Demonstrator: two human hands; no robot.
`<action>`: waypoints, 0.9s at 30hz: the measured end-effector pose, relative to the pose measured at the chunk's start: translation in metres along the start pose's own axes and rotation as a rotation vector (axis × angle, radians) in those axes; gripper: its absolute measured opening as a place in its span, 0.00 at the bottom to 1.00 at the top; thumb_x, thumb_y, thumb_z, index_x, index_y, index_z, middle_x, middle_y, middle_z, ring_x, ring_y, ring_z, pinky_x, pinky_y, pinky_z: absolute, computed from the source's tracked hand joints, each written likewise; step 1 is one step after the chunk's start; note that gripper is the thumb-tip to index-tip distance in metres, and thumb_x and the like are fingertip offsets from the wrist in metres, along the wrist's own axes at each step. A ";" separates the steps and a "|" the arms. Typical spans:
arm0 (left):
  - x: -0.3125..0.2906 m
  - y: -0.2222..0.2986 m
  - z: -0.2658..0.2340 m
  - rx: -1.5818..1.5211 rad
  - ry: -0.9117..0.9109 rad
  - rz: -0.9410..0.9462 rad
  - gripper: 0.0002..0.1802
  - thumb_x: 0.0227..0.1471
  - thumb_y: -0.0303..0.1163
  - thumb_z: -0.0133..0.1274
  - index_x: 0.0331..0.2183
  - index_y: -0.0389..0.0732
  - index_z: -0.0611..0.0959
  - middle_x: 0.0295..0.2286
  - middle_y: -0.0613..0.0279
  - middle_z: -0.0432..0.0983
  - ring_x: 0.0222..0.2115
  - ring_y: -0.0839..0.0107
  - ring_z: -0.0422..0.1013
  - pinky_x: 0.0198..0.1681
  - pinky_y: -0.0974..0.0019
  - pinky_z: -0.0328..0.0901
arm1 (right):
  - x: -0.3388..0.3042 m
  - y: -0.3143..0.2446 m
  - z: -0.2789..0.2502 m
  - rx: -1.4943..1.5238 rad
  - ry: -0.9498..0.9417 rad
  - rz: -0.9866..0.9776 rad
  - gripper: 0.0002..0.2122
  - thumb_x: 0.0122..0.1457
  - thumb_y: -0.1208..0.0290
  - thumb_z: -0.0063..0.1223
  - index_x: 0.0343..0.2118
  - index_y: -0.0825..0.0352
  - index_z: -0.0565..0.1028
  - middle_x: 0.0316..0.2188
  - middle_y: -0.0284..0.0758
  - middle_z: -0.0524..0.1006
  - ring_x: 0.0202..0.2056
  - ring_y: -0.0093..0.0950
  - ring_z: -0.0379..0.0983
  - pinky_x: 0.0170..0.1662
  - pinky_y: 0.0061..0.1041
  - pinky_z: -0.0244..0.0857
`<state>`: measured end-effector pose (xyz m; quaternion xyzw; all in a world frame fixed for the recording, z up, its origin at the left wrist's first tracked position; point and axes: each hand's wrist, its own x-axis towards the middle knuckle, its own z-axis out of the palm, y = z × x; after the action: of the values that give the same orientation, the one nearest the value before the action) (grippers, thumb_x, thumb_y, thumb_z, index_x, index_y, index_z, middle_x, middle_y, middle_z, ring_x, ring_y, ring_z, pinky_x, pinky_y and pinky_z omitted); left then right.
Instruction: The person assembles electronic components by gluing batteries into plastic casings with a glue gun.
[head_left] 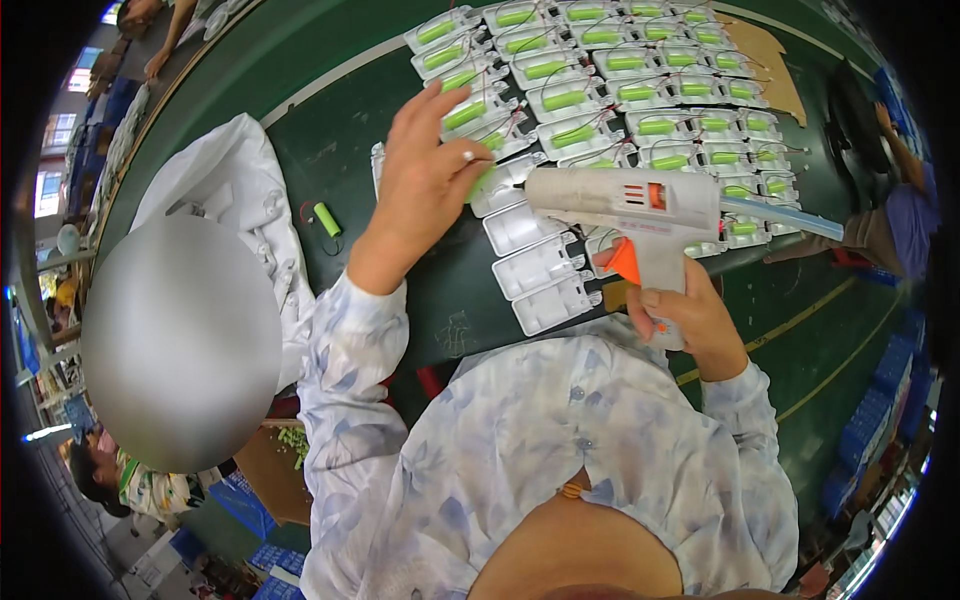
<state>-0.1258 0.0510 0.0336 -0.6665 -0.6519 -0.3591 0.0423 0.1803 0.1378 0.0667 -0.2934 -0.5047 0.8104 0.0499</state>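
Note:
My right hand [700, 318] grips a white glue gun [620, 192] by its handle, fingers by the orange trigger [625, 262]. A clear bluish glue stick [790, 217] juts from the gun's back end. Its nozzle points left, close to my left hand [415, 185]. The left thumb and fingers are pinched around a green battery [481, 184], partly hidden by them, over a white plastic housing [500, 197]. Nearer to me lie several housings without batteries, such as one white housing [550, 303]. A loose green battery [326, 219] with thin wires rests left of my left arm.
Rows of white housings with green batteries [565, 100] and thin wires cover the far part of the dark green table [440, 300]. White cloth [235, 170] lies at the left beside a person whose head is blurred. Another person [905, 230] is at the far right.

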 end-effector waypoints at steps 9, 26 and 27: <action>-0.003 0.001 0.024 0.051 -0.133 0.026 0.04 0.38 0.27 0.65 0.23 0.45 0.85 0.57 0.56 0.66 0.63 0.48 0.53 0.59 0.33 0.52 | -0.001 0.003 0.009 0.038 0.047 -0.029 0.20 0.57 0.71 0.49 0.52 0.73 0.68 0.23 0.33 0.73 0.19 0.20 0.67 0.24 0.20 0.61; -0.042 -0.006 -0.066 0.198 0.026 -0.296 0.09 0.45 0.24 0.61 0.34 0.38 0.82 0.36 0.56 0.78 0.39 0.55 0.73 0.42 0.59 0.67 | 0.020 0.009 0.002 -0.020 0.035 -0.050 0.18 0.55 0.69 0.50 0.47 0.73 0.71 0.21 0.33 0.72 0.16 0.18 0.65 0.21 0.19 0.61; -0.051 -0.009 -0.071 0.220 0.008 -0.356 0.08 0.46 0.25 0.60 0.33 0.38 0.82 0.34 0.56 0.78 0.37 0.55 0.73 0.41 0.58 0.67 | 0.020 0.008 0.003 -0.015 0.022 -0.036 0.18 0.55 0.69 0.50 0.47 0.73 0.71 0.22 0.33 0.73 0.16 0.18 0.65 0.21 0.19 0.61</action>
<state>-0.1588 -0.0274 0.0554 -0.5307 -0.7945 -0.2903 0.0536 0.1638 0.1390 0.0519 -0.2935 -0.5154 0.8022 0.0680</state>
